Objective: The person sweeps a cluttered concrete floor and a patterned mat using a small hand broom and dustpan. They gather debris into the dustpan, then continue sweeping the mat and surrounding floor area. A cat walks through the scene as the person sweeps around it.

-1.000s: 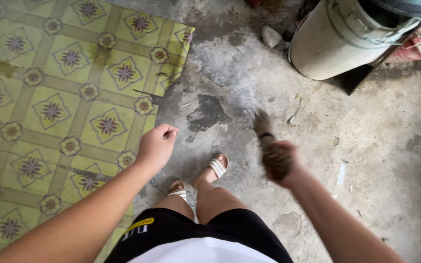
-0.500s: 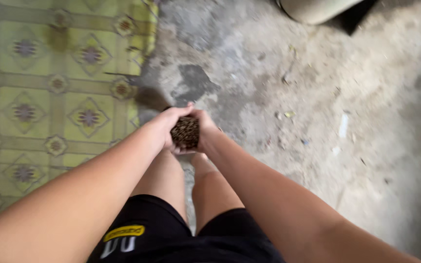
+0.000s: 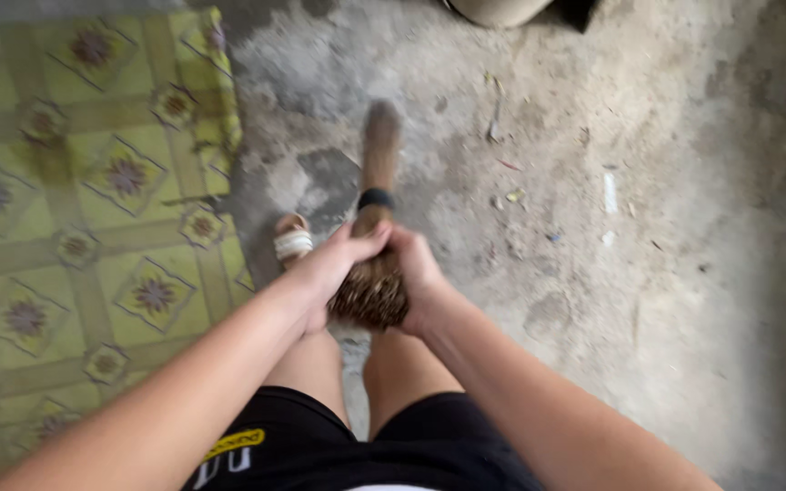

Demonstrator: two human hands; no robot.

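Both hands are wrapped around a short bundle broom [image 3: 375, 245] at the middle of the view. The left hand [image 3: 325, 273] grips it from the nine o'clock side and the right hand [image 3: 422, 277] from the three o'clock side, fingers closed on the thick cut end of the bundle. The broom points toward twelve o'clock, a dark band [image 3: 376, 198] cinching it partway along, and its blurred brush tip [image 3: 381, 127] reaches down to the concrete floor [image 3: 684, 273].

A yellow patterned mat [image 3: 93, 227] covers the whole nine o'clock side. Its edge runs from about eleven o'clock down toward seven o'clock, close beside the left forearm, with a corner just left of the brush tip. Everything from one o'clock round to five o'clock is bare, stained concrete, the widest free stretch for a sweep.

A foot in a pale strapped sandal [image 3: 292, 241] stands at about ten o'clock from the hands, right at the mat's edge and touching a dark stain [image 3: 329, 177] on the floor. Small litter [image 3: 513, 195] lies scattered at two o'clock: bits of twig, a light scrap, and a pale strip [image 3: 609, 193] farther out. At twelve o'clock, on the top edge, the base of a pale round container [image 3: 500, 9] just shows, well apart from the broom. The person's knees and black shorts [image 3: 357, 445] fill six o'clock.
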